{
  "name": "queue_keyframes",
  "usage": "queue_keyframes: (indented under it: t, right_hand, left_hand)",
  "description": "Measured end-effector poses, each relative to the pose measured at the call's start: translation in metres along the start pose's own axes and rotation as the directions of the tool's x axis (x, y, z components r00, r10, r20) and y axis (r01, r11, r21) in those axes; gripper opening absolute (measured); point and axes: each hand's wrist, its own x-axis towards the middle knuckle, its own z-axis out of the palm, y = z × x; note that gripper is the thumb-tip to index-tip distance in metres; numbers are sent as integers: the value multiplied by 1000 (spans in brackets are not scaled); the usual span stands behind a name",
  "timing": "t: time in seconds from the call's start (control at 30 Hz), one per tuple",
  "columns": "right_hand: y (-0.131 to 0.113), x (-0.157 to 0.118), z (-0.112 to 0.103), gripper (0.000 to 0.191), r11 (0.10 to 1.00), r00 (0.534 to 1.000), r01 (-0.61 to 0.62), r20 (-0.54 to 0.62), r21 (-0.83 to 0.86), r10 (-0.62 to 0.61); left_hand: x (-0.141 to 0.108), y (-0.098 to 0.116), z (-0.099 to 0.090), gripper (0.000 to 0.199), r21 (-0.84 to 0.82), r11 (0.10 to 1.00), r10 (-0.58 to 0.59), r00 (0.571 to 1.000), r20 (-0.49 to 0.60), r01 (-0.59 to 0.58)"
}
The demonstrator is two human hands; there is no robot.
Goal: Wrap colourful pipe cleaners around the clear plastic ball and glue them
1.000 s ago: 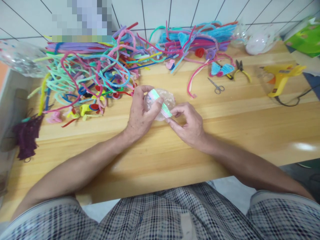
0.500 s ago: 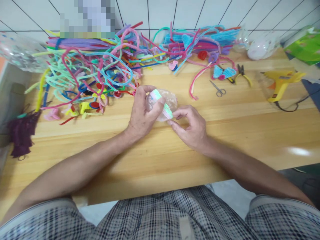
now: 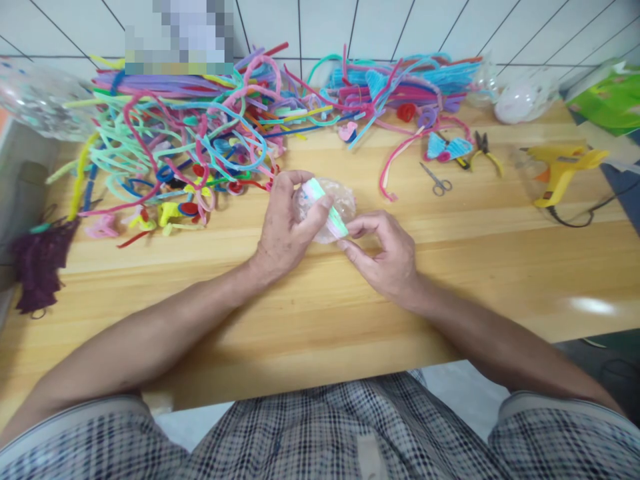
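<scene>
Over the wooden table, my left hand (image 3: 289, 223) is closed on a pastel strip (image 3: 338, 221) in green, white and pink, with the thumb pressed across it. Under the strip lies a clear, round, balloon-like piece (image 3: 343, 195) with small specks, partly hidden by the left fingers. My right hand (image 3: 385, 255) has its thumb and index finger closed about the strip's lower right end; the other fingers curl inward. How firmly that end is pinched is hard to see.
A heap of coloured pipe cleaners (image 3: 175, 143) spreads along the back. At the right lie small scissors (image 3: 439, 184), pliers (image 3: 484, 155), a blue bow (image 3: 450, 147) and a yellow glue gun (image 3: 560, 170). A dark purple tasselled piece (image 3: 43, 267) is at the left edge.
The view has shifted very slightly. Both hands keep the same hold on the strip and clear piece, with hardly any visible movement.
</scene>
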Motion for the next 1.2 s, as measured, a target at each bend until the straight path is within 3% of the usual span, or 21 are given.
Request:
queue_keyframes:
  t: [0.13,0.27,0.33,0.5,0.6,0.83,1.03,1.2]
  right_hand:
    - [-2,2,-4,20,1000,1000,-18,10,2,18]
    - [0,19,-19,5,992,994,-109,4,60,109]
    - [4,33,-27,8,975,983,-184,26,123,182]
    - [16,68,-33,22,896,915,-359,291,261,281]
    - [18,82,-30,19,872,881,-397,385,286,274]
    - [23,95,-26,18,880,845,-394,482,267,232]
    - [29,99,-26,22,863,813,-419,541,283,217]
    - [20,102,-28,27,822,793,-488,542,293,277]
  left_hand:
    - [-2,3,3,53,36,999,42,998,-44,-40]
    - [-3,9,5,48,129,978,165,986,0,-163]
    - [-2,12,5,47,185,956,226,974,31,-228]
    - [1,13,4,43,203,937,272,958,88,-284]
    - [2,12,4,42,179,934,296,950,101,-310]
    - [5,13,-1,46,145,941,280,943,183,-307]
    - [6,12,-1,50,154,939,278,942,189,-308]
    - [7,14,-3,49,161,926,304,927,219,-342]
